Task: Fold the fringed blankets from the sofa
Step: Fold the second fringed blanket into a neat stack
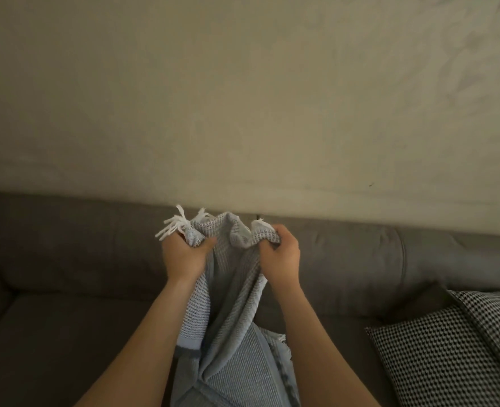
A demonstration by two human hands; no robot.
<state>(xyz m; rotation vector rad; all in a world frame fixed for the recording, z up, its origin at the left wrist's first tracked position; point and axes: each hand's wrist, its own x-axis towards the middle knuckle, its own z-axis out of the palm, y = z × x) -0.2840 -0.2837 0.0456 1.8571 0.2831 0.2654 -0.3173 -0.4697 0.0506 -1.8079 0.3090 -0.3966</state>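
Both hands, the left hand (184,255) and right hand (279,257), have their fingers clenched on the fringed top edge of the grey blanket (231,304), lifted above the sofa (66,259), so finding corners seems underway; spreading them apart comes next.

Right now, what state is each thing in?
blanket: bunched, unfolded, held up by its fringed edge, hanging toward the seat
left hand: shut on blanket
right hand: shut on blanket
sofa: bare grey seat and back
pillow: lying on the seat, right side
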